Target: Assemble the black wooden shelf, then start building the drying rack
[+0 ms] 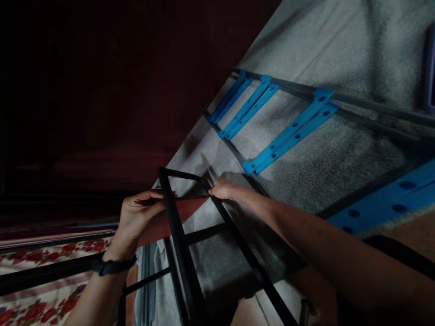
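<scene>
A black metal frame (177, 226) with two long rails and a crossbar rises toward me from the lower middle. My left hand (139, 213), with a dark band on its wrist, has its thumb and fingers closed at the left rail; the fingertips pass partly behind it. My right hand (221, 188) reaches across from the right, its fingers closed at the bent upper corner of the right rail. A thin dark bar runs between the two hands, below the frame's top end. Whether either hand pinches something small there is hidden.
Grey tubes joined by blue perforated slats (288, 132) lie on a grey fleecy blanket (340, 50) to the right. A dark red surface (136, 90) fills the upper left. Floral cloth (37, 312) and another black bar (50, 268) are at the lower left.
</scene>
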### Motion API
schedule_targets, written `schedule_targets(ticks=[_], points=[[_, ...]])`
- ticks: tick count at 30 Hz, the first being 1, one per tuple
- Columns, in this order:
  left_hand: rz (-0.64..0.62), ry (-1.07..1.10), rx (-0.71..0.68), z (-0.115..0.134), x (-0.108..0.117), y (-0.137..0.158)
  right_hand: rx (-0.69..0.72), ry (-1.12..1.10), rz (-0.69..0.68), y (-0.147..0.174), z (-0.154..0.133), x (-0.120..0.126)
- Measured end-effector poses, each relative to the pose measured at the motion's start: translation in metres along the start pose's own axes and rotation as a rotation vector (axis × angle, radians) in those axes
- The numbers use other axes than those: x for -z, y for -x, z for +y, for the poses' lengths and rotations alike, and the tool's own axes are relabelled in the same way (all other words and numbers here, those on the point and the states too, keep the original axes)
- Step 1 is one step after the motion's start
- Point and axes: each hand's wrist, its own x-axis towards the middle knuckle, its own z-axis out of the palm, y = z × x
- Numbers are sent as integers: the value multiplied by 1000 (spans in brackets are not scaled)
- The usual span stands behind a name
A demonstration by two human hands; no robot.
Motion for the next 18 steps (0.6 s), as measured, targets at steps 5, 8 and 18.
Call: schedule_targets(ticks=[5,8,18], points=[[15,19,-15,-5,2,-2,9,-57,23,-3,1,-6],[14,32,-10,-5,1,-4,13,-89,20,-3,2,-6],[-2,133,25,3,-7,1,22,-207,76,-2,3,-6]])
